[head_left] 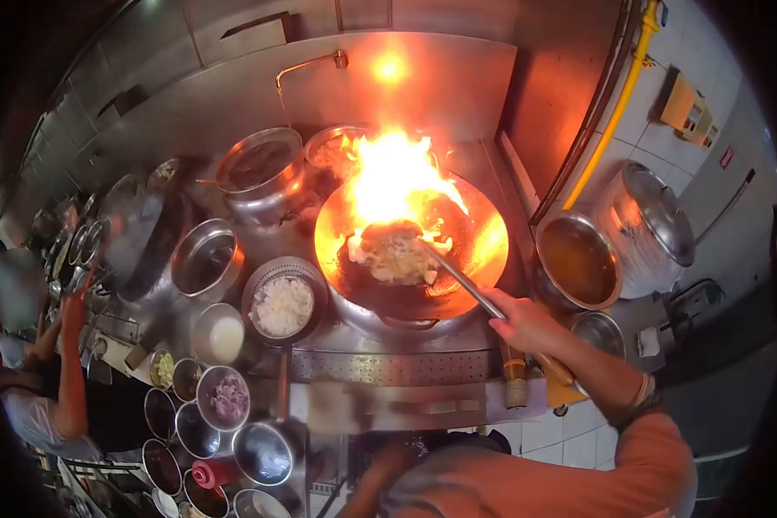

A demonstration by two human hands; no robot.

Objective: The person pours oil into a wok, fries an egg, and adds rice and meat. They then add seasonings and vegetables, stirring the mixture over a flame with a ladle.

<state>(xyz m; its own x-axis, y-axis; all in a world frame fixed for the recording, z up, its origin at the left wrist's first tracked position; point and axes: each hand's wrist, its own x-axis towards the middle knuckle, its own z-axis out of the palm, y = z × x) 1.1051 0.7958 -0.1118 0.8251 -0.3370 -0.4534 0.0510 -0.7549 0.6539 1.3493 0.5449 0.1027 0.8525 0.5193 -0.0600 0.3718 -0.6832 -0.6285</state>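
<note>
My right hand (527, 324) is closed around the long handle of a wok ladle (464, 283), whose wooden end passes beneath my forearm. The ladle's head reaches into a large wok (489, 246), where pale chunks of food (397, 259) cover part of it. Tall flames (397, 181) rise from the far half of the wok and hide its back rim. Low in the view, in front of my body, my left hand (393, 462) is blurred; its fingers cannot be made out.
A strainer of white food (283, 306), metal pots (207, 259) and several ingredient bowls (224, 397) stand left of the wok. A pot of brown liquid (578, 259) and a lidded pot (647, 224) are at right. Another person (52, 414) works at far left.
</note>
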